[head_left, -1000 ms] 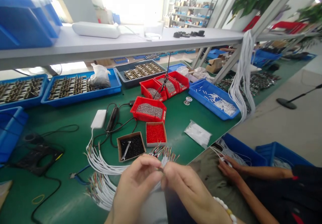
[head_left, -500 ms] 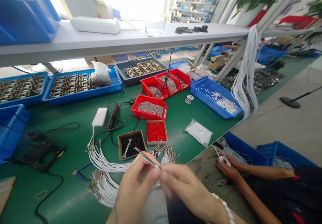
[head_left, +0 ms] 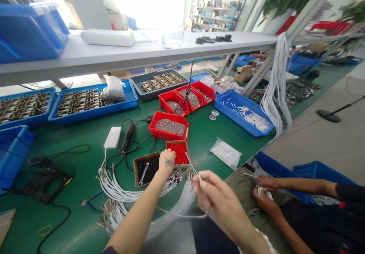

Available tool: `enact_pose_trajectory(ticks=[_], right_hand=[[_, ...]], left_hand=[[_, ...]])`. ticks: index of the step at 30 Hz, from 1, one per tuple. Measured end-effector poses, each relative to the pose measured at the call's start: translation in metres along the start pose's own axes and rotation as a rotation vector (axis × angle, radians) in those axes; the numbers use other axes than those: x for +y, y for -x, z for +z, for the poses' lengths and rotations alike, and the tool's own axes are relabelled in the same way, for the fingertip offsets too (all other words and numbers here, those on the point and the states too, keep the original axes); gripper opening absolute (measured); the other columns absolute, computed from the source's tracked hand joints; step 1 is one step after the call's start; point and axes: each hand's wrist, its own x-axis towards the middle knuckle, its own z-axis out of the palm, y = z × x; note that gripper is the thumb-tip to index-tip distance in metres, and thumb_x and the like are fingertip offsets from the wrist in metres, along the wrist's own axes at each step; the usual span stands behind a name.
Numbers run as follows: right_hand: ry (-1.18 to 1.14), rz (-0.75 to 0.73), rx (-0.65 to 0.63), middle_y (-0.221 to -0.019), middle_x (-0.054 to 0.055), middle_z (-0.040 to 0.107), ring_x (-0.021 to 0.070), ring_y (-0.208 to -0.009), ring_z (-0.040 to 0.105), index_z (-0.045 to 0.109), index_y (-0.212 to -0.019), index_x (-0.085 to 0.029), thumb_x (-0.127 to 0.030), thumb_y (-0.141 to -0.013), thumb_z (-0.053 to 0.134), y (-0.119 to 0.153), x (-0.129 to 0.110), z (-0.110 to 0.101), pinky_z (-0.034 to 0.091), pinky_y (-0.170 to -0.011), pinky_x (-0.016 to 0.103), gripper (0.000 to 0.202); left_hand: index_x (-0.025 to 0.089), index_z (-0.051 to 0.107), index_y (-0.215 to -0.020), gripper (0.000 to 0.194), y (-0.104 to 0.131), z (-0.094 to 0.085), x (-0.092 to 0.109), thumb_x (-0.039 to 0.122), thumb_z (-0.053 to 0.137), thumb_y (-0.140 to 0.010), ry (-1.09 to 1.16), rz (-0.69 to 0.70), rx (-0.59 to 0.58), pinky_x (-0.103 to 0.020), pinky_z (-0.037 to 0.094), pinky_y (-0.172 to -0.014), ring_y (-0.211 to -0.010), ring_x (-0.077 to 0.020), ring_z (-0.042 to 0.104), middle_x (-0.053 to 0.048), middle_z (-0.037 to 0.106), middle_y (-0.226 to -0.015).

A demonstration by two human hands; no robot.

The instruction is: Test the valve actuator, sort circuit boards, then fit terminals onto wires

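Note:
My right hand [head_left: 213,193] pinches a white cable [head_left: 200,177] close to its stripped end, where thin green, red and other coloured wires point up and left. My left hand [head_left: 167,159] is over the left edge of a small box of red parts [head_left: 180,153], fingers curled down and together; its fingertips are hidden. Just left of that hand, a box of black parts [head_left: 149,167] holds a wrench [head_left: 144,174]. Below my hands, bundles of white cables [head_left: 122,192] with bared coloured ends lie on the green table.
Red bins of small metal parts [head_left: 169,126] stand behind the boxes. A blue tray of white pieces [head_left: 245,113] and a plastic bag [head_left: 226,153] are to the right. On the left lie a black tool [head_left: 128,137] and a black stand [head_left: 47,178]. A co-worker's hands [head_left: 266,195] hold white cable.
My left hand has let go of the wire end and moved up to the red parts box. My right hand has shifted slightly right, still holding the cable.

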Motion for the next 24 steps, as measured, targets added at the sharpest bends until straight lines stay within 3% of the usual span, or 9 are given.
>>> enact_pose_trajectory(ticks=[6,13,19,24], right_hand=[[0.132,-0.05,0.048,-0.056,-0.006,0.043,0.0069,-0.048,0.03,0.061,-0.102,-0.014,-0.047,-0.091,0.057,0.005,0.001,-0.012,0.021,-0.047,0.022,0.035],[0.28,-0.074,0.057,-0.065,-0.001,0.049,0.0097,-0.058,0.038,0.065,-0.112,-0.012,-0.045,-0.092,0.054,0.002,0.001,-0.01,0.026,-0.051,0.023,0.04],[0.386,-0.082,0.021,-0.057,-0.004,0.039,0.0102,-0.053,0.034,0.069,-0.103,-0.012,-0.052,-0.092,0.05,0.001,0.002,-0.006,0.025,-0.05,0.024,0.045],[0.514,-0.051,0.01,-0.056,-0.005,0.033,0.01,-0.051,0.028,0.067,-0.084,-0.016,-0.055,-0.091,0.047,0.003,-0.002,-0.008,0.021,-0.049,0.025,0.044]], left_hand=[[0.016,0.058,-0.117,0.031,-0.022,0.022,0.003,0.033,0.059,-0.09,-0.213,0.011,-0.167,-0.045,0.053,-0.087,-0.103,-0.0231,0.062,-0.009,0.061,-0.119],[0.016,0.058,-0.117,0.032,-0.017,0.028,-0.002,0.033,0.059,-0.09,-0.187,-0.028,-0.165,-0.047,0.052,-0.089,-0.105,-0.0241,0.061,-0.009,0.06,-0.12],[0.016,0.059,-0.115,0.03,-0.006,0.021,-0.003,0.033,0.059,-0.09,0.2,-0.095,0.003,-0.046,0.052,-0.088,-0.103,-0.0229,0.061,-0.009,0.062,-0.118],[0.014,0.06,-0.102,0.023,0.019,-0.008,0.007,0.034,0.055,-0.092,0.769,-0.096,0.153,-0.04,0.053,-0.081,-0.089,-0.0186,0.064,-0.005,0.065,-0.099]])
